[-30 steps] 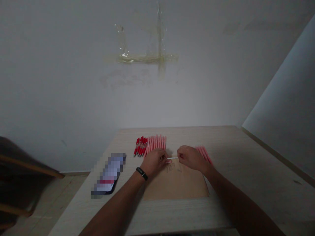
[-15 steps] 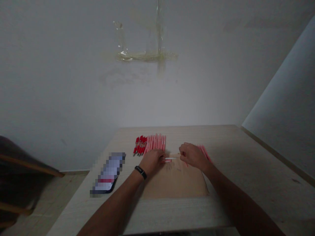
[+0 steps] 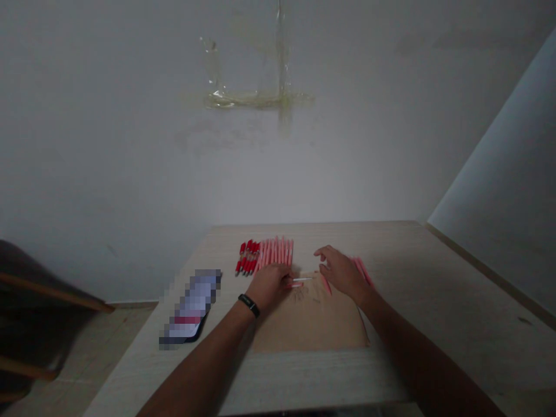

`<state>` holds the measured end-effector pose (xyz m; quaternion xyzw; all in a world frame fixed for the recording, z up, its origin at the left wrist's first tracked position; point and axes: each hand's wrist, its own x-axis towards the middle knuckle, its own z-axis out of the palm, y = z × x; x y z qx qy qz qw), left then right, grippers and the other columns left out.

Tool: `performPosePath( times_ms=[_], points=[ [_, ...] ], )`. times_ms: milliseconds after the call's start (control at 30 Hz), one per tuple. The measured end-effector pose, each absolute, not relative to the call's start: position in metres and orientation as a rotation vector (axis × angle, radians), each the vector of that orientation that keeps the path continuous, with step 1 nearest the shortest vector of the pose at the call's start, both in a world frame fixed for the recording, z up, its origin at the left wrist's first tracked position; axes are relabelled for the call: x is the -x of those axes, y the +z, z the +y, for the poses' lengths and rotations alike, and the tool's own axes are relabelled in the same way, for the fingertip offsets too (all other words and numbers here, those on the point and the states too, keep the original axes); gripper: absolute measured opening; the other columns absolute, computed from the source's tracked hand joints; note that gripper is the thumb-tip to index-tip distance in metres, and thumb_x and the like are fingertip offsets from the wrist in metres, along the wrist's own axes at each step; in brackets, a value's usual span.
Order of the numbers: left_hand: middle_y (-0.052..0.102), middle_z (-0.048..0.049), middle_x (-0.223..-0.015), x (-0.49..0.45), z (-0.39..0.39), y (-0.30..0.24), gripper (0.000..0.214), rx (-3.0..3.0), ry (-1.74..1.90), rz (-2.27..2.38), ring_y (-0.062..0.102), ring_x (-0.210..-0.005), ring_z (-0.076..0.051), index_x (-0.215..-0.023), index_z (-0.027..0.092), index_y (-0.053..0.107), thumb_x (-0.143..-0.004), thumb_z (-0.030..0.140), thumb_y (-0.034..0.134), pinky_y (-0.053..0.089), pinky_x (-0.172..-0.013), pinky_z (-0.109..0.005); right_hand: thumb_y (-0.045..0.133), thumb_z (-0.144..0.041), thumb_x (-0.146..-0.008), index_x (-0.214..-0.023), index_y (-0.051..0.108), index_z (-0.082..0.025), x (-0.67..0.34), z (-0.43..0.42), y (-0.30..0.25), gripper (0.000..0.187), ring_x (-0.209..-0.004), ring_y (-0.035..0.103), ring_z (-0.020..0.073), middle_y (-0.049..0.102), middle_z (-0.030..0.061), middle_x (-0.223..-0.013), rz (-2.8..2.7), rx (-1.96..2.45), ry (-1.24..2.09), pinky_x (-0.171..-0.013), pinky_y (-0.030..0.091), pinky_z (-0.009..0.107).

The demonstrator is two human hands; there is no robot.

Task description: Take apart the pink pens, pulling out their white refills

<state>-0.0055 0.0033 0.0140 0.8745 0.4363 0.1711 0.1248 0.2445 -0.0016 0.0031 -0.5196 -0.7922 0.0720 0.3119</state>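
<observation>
My left hand (image 3: pixel 273 281), with a black band on the wrist, pinches a thin white pen refill (image 3: pixel 303 279) that points right. Just below it a short pink pen part (image 3: pixel 297 285) shows at the fingertips; whether the hand also holds it I cannot tell. My right hand (image 3: pixel 339 269) is open above the brown paper sheet (image 3: pixel 313 324), thumb and forefinger apart with nothing visible between them. Under that hand lies a pink pen barrel (image 3: pixel 325 284). Dark scribbles mark the paper near the left fingers.
A row of pink pens (image 3: pixel 276 251) lies behind my left hand, with several red pens (image 3: pixel 247 258) at its left. More pink pieces (image 3: pixel 362 270) lie beyond my right wrist. A phone (image 3: pixel 193 307) rests at the left of the table (image 3: pixel 434 278), which meets a wall.
My right hand has opened its fingers and drawn slightly off the refill's tip, uncovering the pink barrel under it. My left hand has stayed in place.
</observation>
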Motion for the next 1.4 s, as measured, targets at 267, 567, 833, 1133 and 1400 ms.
performPosePath(
  times_ms=[267,567,833,1133,1400],
  points=[
    [0.068,-0.0042,-0.085,0.004,0.000,0.019,0.014,-2.552,0.481,1.306,0.060,-0.080,-0.017,-0.080,0.018,0.066,-0.085,0.032,0.065,0.037,-0.066,-0.025,0.061,-0.013,-0.083,-0.090,0.063,-0.018,-0.245,-0.004,0.007,0.008,-0.087,0.057,0.0170,0.062,0.0036,-0.091,-2.287,1.319,0.301,-0.077,0.041,0.026],
    [0.068,-0.0042,-0.086,0.004,0.000,0.019,0.014,-2.536,0.444,1.359,0.060,-0.080,-0.017,-0.081,0.019,0.065,-0.083,0.032,0.066,0.036,-0.064,-0.025,0.069,-0.017,-0.079,-0.080,0.063,-0.018,-0.246,-0.007,0.007,0.007,-0.077,0.054,0.0140,0.060,0.0006,-0.084,-2.445,1.301,0.333,-0.067,0.033,0.024],
    [0.067,-0.0038,-0.086,0.005,0.001,0.018,0.008,-2.535,0.440,1.356,0.059,-0.080,-0.017,-0.080,0.019,0.064,-0.081,0.026,0.064,0.036,-0.066,-0.024,0.054,-0.036,-0.094,-0.070,0.066,-0.017,-0.248,-0.006,0.008,0.033,-0.074,0.057,0.0156,0.062,0.0039,-0.077,-2.549,1.418,0.406,-0.067,0.034,0.026],
    [0.066,-0.0050,-0.090,0.006,0.001,0.016,0.007,-2.546,0.432,1.352,0.059,-0.082,-0.017,-0.082,0.018,0.064,-0.081,0.024,0.061,0.038,-0.067,-0.024,0.041,-0.038,-0.101,-0.085,0.067,-0.017,-0.242,-0.011,0.023,0.037,-0.079,0.058,0.0160,0.067,0.0049,-0.084,-2.352,1.478,0.243,-0.070,0.034,0.026],
    [0.065,-0.0054,-0.091,0.006,0.000,0.017,0.007,-2.554,0.406,1.368,0.059,-0.083,-0.017,-0.082,0.018,0.065,-0.081,0.020,0.058,0.040,-0.070,-0.025,0.066,-0.041,-0.085,-0.080,0.069,-0.018,-0.242,-0.010,0.014,0.023,-0.074,0.057,0.0150,0.066,0.0026,-0.082,-2.503,1.452,0.404,-0.063,0.030,0.025]
  ],
)
